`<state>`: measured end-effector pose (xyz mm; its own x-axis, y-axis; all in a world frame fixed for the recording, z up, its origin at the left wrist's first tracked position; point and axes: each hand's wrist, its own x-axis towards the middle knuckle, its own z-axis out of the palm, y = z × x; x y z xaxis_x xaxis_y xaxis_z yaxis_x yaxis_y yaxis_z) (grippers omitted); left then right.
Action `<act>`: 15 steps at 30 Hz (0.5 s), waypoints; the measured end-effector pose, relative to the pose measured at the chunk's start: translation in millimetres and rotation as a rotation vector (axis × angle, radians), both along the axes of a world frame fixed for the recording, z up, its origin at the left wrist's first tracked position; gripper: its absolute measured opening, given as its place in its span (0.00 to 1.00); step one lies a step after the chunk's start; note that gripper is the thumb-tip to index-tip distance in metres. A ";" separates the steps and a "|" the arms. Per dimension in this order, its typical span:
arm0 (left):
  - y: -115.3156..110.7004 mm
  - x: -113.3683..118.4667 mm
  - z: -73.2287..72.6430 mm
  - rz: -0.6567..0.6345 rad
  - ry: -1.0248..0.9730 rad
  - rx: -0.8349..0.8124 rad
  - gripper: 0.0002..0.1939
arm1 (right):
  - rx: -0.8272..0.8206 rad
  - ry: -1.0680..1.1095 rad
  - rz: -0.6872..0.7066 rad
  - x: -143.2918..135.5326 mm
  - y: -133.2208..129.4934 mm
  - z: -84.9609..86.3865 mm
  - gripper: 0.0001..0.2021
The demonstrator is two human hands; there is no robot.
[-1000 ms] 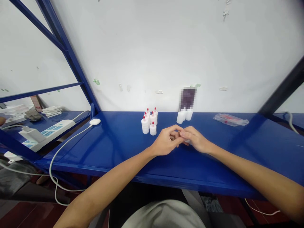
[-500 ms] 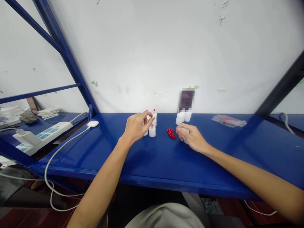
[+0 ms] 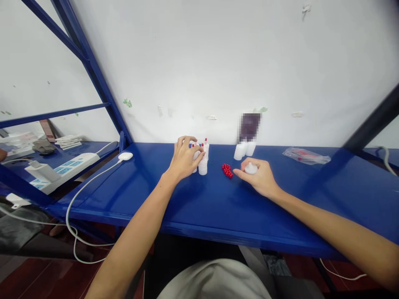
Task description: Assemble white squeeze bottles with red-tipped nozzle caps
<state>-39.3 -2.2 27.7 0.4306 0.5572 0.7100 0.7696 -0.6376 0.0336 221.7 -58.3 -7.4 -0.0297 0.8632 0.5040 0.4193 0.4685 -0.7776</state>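
Note:
My left hand (image 3: 183, 160) is over a cluster of several small white bottles (image 3: 203, 167) with red tips, at the middle of the blue table. Its thumb and fingers are spread apart beside the red tips, and the fingers partly hide the bottles. My right hand (image 3: 260, 178) is wrapped round a white bottle (image 3: 251, 168), whose pale cone-shaped top points up without a red tip. Between my hands lies a pile of small red caps (image 3: 227, 170). Behind my right hand stand several plain white bottles (image 3: 240, 151), near the wall.
A clear plastic bag (image 3: 307, 156) with red pieces lies at the right back of the blue table (image 3: 199, 203). At the left are a white charger (image 3: 125, 156) with its cable and a power strip (image 3: 73, 165). Blue metal posts rise at both sides.
The fingers of my left hand have spread apart from a pinch at a red tip. My right hand has turned, so the bottle's cone top now shows. The view has shifted slightly.

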 end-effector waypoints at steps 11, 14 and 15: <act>-37.7 64.5 -28.0 -0.187 0.342 -0.225 0.14 | -0.118 0.120 0.117 4.2 12.1 -8.7 0.26; -33.8 67.8 -35.1 -0.113 0.417 -0.263 0.15 | -0.096 0.074 0.068 4.2 13.1 -5.7 0.26; -31.8 67.4 -36.0 -0.105 0.428 -0.273 0.15 | -0.102 0.069 0.055 4.2 13.2 -4.8 0.26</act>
<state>28.0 -34.0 -8.3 0.7144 0.6357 0.2924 0.6830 -0.7243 -0.0942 225.9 -45.1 -12.2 -0.0463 0.9080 0.4164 0.3388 0.4064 -0.8486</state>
